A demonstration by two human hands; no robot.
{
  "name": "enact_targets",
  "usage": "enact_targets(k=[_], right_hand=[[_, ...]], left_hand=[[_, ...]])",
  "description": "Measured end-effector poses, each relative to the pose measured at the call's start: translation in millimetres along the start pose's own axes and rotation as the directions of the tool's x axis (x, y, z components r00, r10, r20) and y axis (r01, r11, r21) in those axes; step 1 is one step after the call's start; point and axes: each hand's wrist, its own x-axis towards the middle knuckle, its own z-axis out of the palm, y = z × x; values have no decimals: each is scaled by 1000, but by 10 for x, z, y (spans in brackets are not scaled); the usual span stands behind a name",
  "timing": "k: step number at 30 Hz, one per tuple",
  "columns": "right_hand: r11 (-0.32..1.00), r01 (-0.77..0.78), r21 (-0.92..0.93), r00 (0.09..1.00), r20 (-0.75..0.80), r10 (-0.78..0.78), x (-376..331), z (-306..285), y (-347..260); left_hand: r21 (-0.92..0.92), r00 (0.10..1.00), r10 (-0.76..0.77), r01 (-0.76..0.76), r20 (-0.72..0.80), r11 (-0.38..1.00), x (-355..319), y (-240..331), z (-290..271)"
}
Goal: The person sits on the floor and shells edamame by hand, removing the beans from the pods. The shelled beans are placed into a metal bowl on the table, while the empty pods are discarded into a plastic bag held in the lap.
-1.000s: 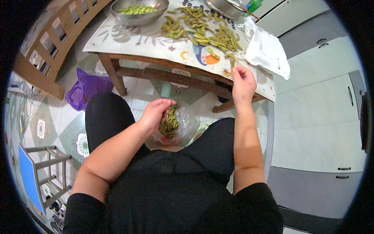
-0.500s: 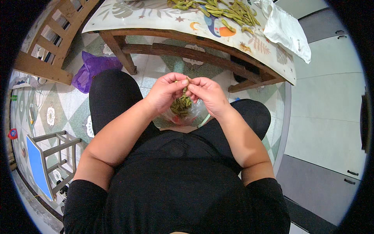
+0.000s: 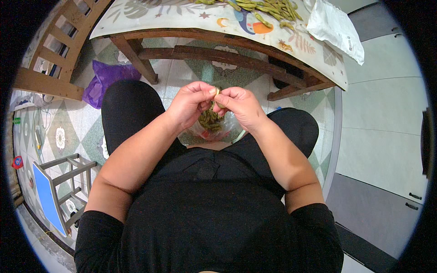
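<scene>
My left hand (image 3: 187, 103) and my right hand (image 3: 242, 107) meet in front of me, thumbs and forefingers pinched together. Between their tips is a bean pod (image 3: 217, 92), its pale green side partly showing; the fingers hide most of it. Just below my hands, between my knees, a clear plastic bag (image 3: 228, 131) holds many green-brown bean pods (image 3: 209, 121). More pods (image 3: 273, 9) lie heaped on the table ahead.
A wooden table (image 3: 150, 22) with a printed cover stands ahead, a white bag (image 3: 334, 29) at its right corner. On the floor at left are a purple bag (image 3: 109, 79) and a blue-topped stool (image 3: 49, 200). Pale cabinets (image 3: 378, 118) line the right.
More of the pod's pale green surface shows between my fingertips now. My hands have shifted only slightly, and the view has tilted a little.
</scene>
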Motion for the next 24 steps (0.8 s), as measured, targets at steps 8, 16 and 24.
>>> enact_targets(k=[8,16,24], right_hand=[[989,143,-36,990,-8,-143,71,-17,104],[953,238,-189,963,-83,-257,42,35,87],[783,119,-611,966,-111,-233,79,-69,132]], left_hand=[[-106,1000,24,-26,-20,994,14,-37,44],[570,884,460,-419,79,707,11,-22,101],[-1,981,177,-178,-73,984,20,13,54]])
